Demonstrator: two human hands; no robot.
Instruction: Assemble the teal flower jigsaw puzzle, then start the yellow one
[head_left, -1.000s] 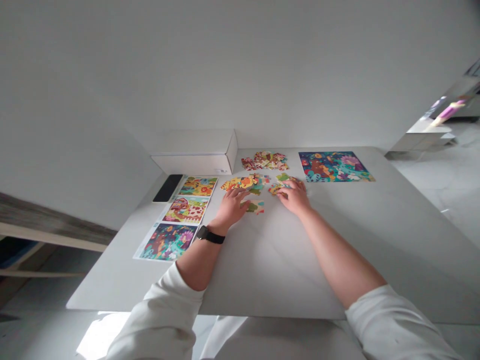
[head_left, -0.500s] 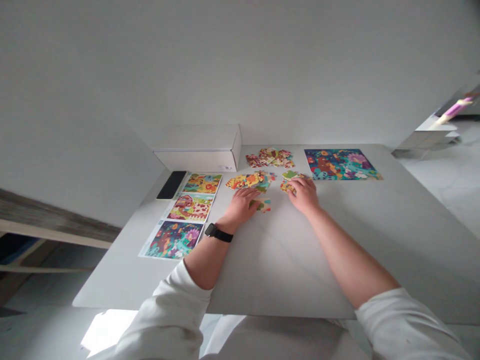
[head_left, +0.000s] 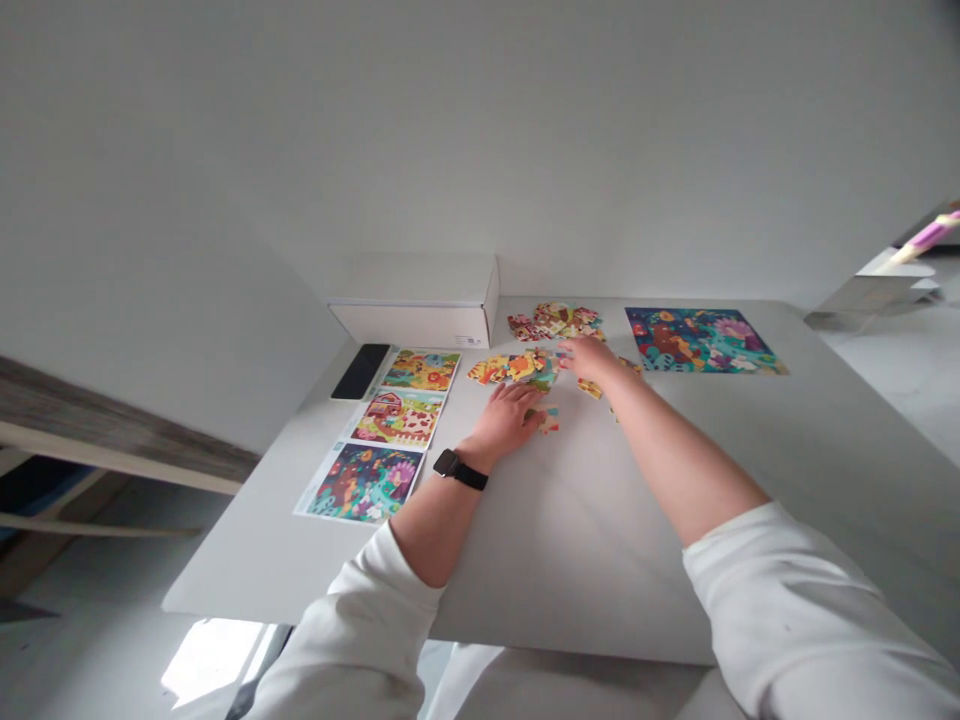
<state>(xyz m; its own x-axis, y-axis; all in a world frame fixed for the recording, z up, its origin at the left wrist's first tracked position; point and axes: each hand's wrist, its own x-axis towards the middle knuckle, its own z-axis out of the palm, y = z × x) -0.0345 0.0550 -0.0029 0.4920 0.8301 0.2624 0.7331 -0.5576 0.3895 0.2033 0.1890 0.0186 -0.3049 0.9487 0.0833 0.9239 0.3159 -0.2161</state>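
Beyond the right fingers (head_left: pixel 576 347), spread open with nothing visibly held, a heap of puzzle pieces (head_left: pixel 556 320) is seen; just left of those fingers, loose pieces (head_left: pixel 514 368) are scattered on the table (head_left: pixel 600 520). Small pieces (head_left: pixel 550 420) are lying just beside the left fingers (head_left: pixel 525 405), which are laid flat and empty. Further left, picture sheets (head_left: pixel 397 435) are lined up; further right, an assembled puzzle (head_left: pixel 701 340) is laid out. No writing can be read.

Jigsaw puzzle (head_left: pixel 701 340) navy, teal, pink floral; loose pieces (head_left: pixel 516 368) yellow, orange; watch strap (head_left: pixel 460 470) black
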